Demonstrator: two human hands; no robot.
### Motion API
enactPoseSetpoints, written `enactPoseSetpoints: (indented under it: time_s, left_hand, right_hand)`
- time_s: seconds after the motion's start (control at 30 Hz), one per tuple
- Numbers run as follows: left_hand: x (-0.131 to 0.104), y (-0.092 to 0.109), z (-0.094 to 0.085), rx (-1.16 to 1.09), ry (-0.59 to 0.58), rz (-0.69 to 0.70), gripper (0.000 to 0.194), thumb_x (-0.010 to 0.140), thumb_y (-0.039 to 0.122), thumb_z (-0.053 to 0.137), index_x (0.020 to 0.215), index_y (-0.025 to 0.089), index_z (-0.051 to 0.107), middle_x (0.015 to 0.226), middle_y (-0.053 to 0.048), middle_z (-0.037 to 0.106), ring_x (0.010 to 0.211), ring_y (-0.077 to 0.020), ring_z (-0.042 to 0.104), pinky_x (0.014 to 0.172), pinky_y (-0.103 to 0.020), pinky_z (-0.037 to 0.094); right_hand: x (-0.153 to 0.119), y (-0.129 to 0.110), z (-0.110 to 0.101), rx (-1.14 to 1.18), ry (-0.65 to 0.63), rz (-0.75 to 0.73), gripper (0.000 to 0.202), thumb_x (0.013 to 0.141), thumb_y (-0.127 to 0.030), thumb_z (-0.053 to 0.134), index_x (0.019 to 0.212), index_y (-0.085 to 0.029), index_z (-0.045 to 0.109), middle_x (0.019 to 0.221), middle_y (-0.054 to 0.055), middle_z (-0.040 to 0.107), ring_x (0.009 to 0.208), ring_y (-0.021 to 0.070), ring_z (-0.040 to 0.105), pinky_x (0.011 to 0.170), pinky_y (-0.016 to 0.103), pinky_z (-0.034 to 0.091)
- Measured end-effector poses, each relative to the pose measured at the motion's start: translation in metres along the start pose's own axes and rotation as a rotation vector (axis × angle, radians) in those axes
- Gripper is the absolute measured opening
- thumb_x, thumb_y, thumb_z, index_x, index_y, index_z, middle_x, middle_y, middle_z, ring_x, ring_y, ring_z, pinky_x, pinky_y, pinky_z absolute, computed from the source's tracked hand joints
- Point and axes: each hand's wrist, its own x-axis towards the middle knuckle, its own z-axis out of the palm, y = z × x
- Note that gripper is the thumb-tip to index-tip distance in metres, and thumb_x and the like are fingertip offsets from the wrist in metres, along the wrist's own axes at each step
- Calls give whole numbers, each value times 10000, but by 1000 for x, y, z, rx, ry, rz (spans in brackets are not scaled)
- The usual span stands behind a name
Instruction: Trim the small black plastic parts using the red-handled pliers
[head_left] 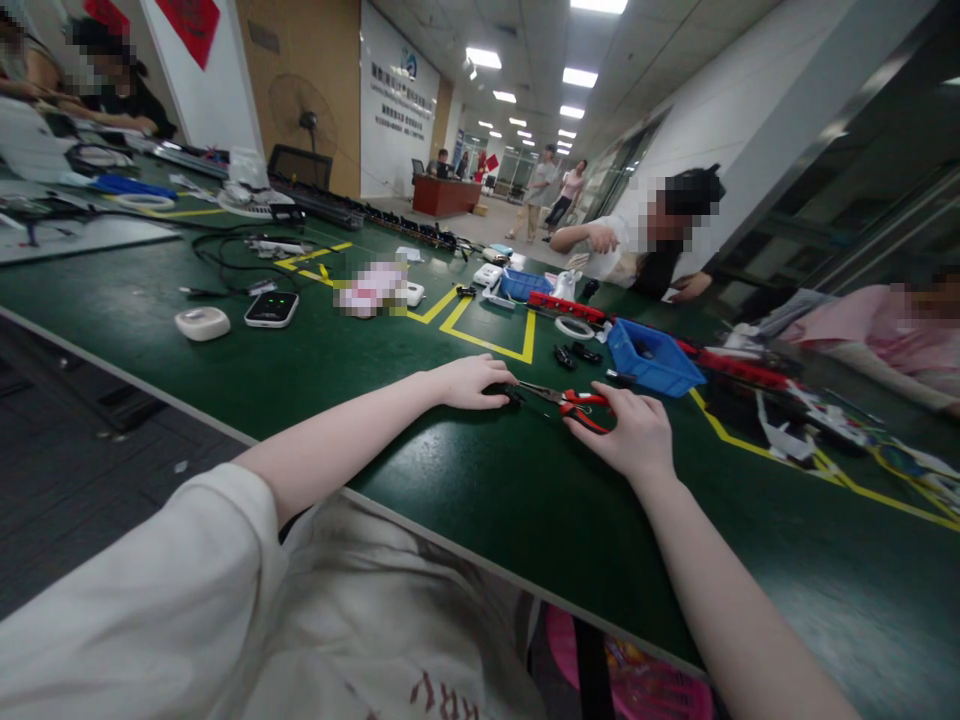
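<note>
My right hand (634, 435) is closed around the red handles of a pair of needle-nose pliers (571, 402). The pliers' long metal jaws point left, toward my left hand (472, 383). Between the fingers of that hand is a small black part (512, 396), mostly covered, so its kind does not show. The jaw tips lie close to this part; whether they touch it I cannot tell. Both hands are low over the green tabletop (450, 490). Just beyond the pliers lie a few small black pieces (576, 354).
A blue bin (651, 358) stands past my right hand, with a roll of tape (574, 327) near it. Yellow tape (487, 345) marks the table. To the left are a black device with green lights (271, 309) and a white case (202, 322). Co-workers sit across and to the right.
</note>
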Motion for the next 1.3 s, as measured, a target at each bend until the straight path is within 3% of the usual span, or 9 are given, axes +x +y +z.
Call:
enactPoseSetpoints:
  time_s: [0.23, 0.5, 1.3]
  left_hand:
    - [1, 1, 1, -1, 19, -28, 263, 962, 309, 522, 1157, 157, 612, 1100, -93, 676, 1002, -242, 590, 877, -336, 462]
    - [0, 0, 2, -3, 24, -40, 335, 923, 393, 608, 1169, 167, 588, 1114, -91, 667, 1011, -246, 595, 852, -329, 462]
    - [-1, 2, 0, -83, 63, -46, 221, 886, 294, 646, 1076, 187, 610, 1072, -61, 665, 997, -222, 628, 833, -306, 481]
  right_hand:
    - [0, -2, -2, -3, -19, -9, 536, 819, -584, 622, 1166, -177, 654, 1013, 128, 713, 945, 323, 653, 883, 455, 441]
    - [1, -4, -5, 17, -17, -9, 531, 828, -569, 622, 1164, -160, 651, 1016, 139, 711, 945, 326, 653, 880, 463, 448]
    - [1, -6, -2, 16, -42, -28, 501, 828, -574, 618, 1133, -178, 655, 1010, 124, 717, 933, 314, 652, 900, 450, 443]
